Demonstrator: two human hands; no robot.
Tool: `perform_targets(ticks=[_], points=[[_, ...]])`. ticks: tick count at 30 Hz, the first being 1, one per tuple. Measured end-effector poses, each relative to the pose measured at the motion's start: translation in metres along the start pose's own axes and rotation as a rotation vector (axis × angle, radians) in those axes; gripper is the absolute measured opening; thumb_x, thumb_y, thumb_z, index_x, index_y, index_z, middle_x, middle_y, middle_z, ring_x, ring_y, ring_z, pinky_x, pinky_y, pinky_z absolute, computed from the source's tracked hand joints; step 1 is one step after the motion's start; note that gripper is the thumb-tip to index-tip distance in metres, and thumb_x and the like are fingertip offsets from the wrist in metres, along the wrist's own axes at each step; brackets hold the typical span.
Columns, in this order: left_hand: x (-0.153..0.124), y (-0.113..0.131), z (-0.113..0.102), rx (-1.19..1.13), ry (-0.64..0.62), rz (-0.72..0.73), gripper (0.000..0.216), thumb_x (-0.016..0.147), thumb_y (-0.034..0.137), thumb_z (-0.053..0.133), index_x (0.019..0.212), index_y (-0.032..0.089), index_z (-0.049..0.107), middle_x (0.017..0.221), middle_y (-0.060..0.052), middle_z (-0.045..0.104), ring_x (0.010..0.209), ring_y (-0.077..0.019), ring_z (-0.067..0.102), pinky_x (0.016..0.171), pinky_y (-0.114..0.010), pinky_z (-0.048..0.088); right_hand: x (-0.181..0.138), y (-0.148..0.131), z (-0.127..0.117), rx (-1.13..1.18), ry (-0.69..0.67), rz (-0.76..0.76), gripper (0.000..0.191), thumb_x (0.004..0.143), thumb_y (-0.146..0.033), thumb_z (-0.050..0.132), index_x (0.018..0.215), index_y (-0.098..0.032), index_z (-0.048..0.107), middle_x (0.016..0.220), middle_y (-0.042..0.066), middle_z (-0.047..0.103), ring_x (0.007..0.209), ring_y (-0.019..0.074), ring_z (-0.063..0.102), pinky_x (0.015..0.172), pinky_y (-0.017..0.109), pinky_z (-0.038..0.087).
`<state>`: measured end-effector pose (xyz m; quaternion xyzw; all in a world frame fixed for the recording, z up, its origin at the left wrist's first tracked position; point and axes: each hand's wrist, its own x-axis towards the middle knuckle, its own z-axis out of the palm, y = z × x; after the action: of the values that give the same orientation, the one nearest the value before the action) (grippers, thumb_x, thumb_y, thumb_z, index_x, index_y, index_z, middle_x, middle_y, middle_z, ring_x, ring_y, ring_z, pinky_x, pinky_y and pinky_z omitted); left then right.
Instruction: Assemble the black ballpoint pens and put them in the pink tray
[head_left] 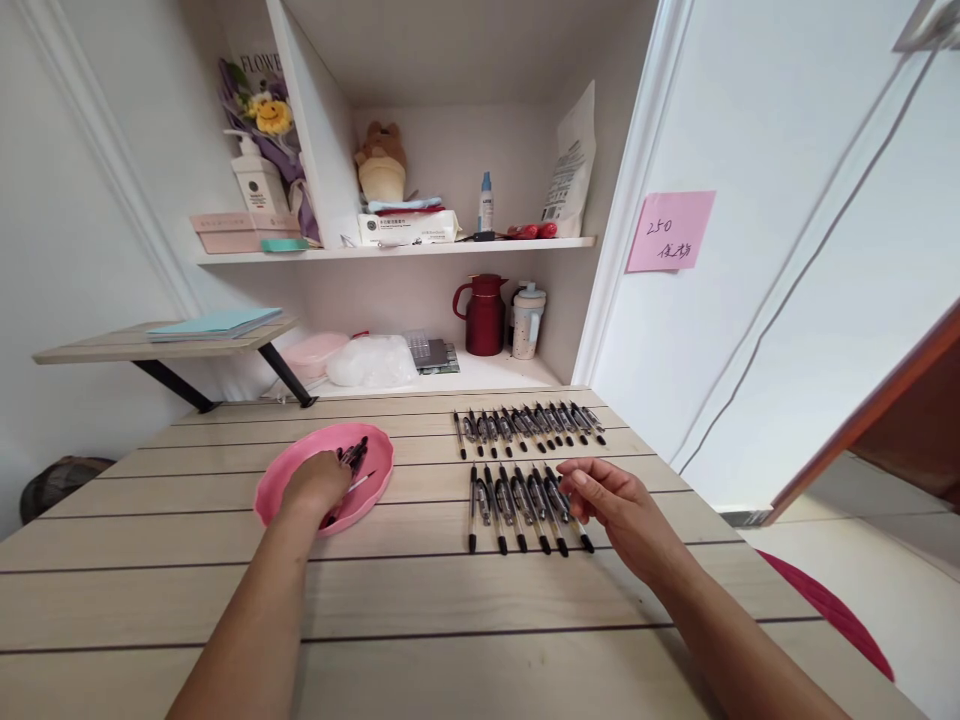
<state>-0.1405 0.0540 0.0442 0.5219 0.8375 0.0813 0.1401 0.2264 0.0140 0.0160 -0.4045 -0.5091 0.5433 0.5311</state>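
Note:
A pink bowl [276, 482] sits on the wooden table [420, 610] at the left and holds several black pens [355, 455]. My left hand [315, 484] reaches into the bowl with its fingers curled over the pens; what it grips is hidden. Two rows of black pens lie side by side on the table, a far row [529, 426] and a near row [517, 502]. My right hand [619, 505] rests at the right end of the near row, fingers pinched on the last pen [574, 512] there.
Behind the table are shelves with a red jug [484, 315], a white cup [527, 320], a plastic bag [371, 360] and a pink box [315, 352]. A small side shelf [150, 345] juts out at left. A pink note [670, 230] sticks to the wall on the right.

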Motion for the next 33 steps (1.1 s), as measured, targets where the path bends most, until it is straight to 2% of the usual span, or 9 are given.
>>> perform_targets(ticks=[7, 11, 14, 19, 23, 26, 29, 31, 33], points=[[-0.009, 0.003, -0.009, 0.046, 0.043, -0.044, 0.035, 0.073, 0.042, 0.042, 0.058, 0.017, 0.061, 0.054, -0.012, 0.063, 0.056, -0.0282, 0.059, 0.052, -0.033, 0.037, 0.003, -0.005, -0.007, -0.037, 0.041, -0.051, 0.031, 0.071, -0.042, 0.062, 0.089, -0.017, 0.061, 0.072, 0.003, 0.058, 0.051, 0.0087, 0.048, 0.047, 0.023, 0.035], [-0.013, 0.008, -0.014, 0.079, 0.061, -0.001, 0.037, 0.074, 0.045, 0.038, 0.065, 0.017, 0.062, 0.063, -0.012, 0.066, 0.06, -0.0279, 0.06, 0.052, -0.033, 0.036, 0.012, -0.005, -0.025, -0.155, 0.233, -0.084, 0.032, 0.069, -0.045, 0.06, 0.083, -0.016, 0.059, 0.07, 0.003, 0.059, 0.05, 0.0095, 0.049, 0.046, 0.023, 0.036], [-0.017, 0.015, -0.016, 0.109, 0.161, 0.062, 0.039, 0.075, 0.045, 0.034, 0.073, 0.018, 0.062, 0.072, -0.012, 0.067, 0.066, -0.0283, 0.06, 0.051, -0.032, 0.035, 0.016, -0.004, -0.039, -0.429, 0.351, -0.012, 0.027, 0.07, -0.044, 0.057, 0.072, -0.017, 0.056, 0.064, 0.003, 0.059, 0.048, 0.0105, 0.05, 0.045, 0.023, 0.035], [-0.038, 0.042, -0.008, 0.039, 0.315, 0.282, 0.031, 0.078, 0.039, 0.034, 0.079, 0.022, 0.06, 0.083, -0.006, 0.067, 0.074, -0.0242, 0.059, 0.051, -0.027, 0.032, 0.01, -0.004, -0.038, -1.033, 0.134, 0.203, 0.029, 0.07, -0.04, 0.053, 0.051, -0.018, 0.052, 0.05, 0.003, 0.057, 0.043, 0.0126, 0.049, 0.043, 0.024, 0.031], [-0.057, 0.066, 0.008, -0.015, 0.343, 0.529, 0.024, 0.078, 0.035, 0.038, 0.079, 0.022, 0.059, 0.082, -0.004, 0.066, 0.075, -0.0201, 0.058, 0.057, -0.026, 0.034, 0.002, -0.003, -0.022, -1.311, -0.029, 0.215, 0.024, 0.061, -0.038, 0.06, 0.049, -0.018, 0.055, 0.052, 0.004, 0.059, 0.048, 0.014, 0.049, 0.043, 0.024, 0.026], [-0.071, 0.081, 0.024, -0.12, 0.289, 0.708, 0.023, 0.079, 0.032, 0.038, 0.075, 0.021, 0.058, 0.078, -0.003, 0.064, 0.072, -0.0173, 0.056, 0.061, -0.025, 0.036, 0.001, -0.001, -0.017, -1.389, -0.061, 0.179, 0.015, 0.059, -0.031, 0.06, 0.051, -0.018, 0.057, 0.056, 0.004, 0.06, 0.051, 0.0136, 0.048, 0.045, 0.024, 0.025], [-0.085, 0.094, 0.042, -0.295, 0.141, 0.804, 0.022, 0.079, 0.03, 0.041, 0.071, 0.02, 0.058, 0.071, -0.001, 0.062, 0.066, -0.0154, 0.054, 0.06, -0.025, 0.036, 0.003, -0.003, -0.018, -1.357, -0.024, 0.172, 0.012, 0.059, -0.024, 0.057, 0.049, -0.017, 0.055, 0.052, 0.002, 0.056, 0.049, 0.0116, 0.045, 0.044, 0.023, 0.024], [-0.096, 0.102, 0.054, -0.472, -0.056, 0.78, 0.022, 0.078, 0.032, 0.043, 0.072, 0.018, 0.059, 0.067, -0.001, 0.06, 0.063, -0.0148, 0.053, 0.057, -0.025, 0.037, 0.003, -0.006, -0.019, -1.266, 0.017, 0.158, 0.015, 0.061, -0.024, 0.055, 0.048, -0.017, 0.052, 0.047, 0.0, 0.051, 0.046, 0.0102, 0.041, 0.043, 0.023, 0.024], [-0.106, 0.109, 0.064, -0.711, -0.312, 0.654, 0.024, 0.077, 0.035, 0.045, 0.082, 0.017, 0.059, 0.068, -0.002, 0.06, 0.063, -0.0152, 0.055, 0.055, -0.025, 0.039, 0.002, -0.008, -0.015, -1.119, 0.021, 0.119, 0.017, 0.063, -0.024, 0.054, 0.049, -0.017, 0.05, 0.045, -0.002, 0.046, 0.045, 0.0089, 0.038, 0.042, 0.021, 0.023]])
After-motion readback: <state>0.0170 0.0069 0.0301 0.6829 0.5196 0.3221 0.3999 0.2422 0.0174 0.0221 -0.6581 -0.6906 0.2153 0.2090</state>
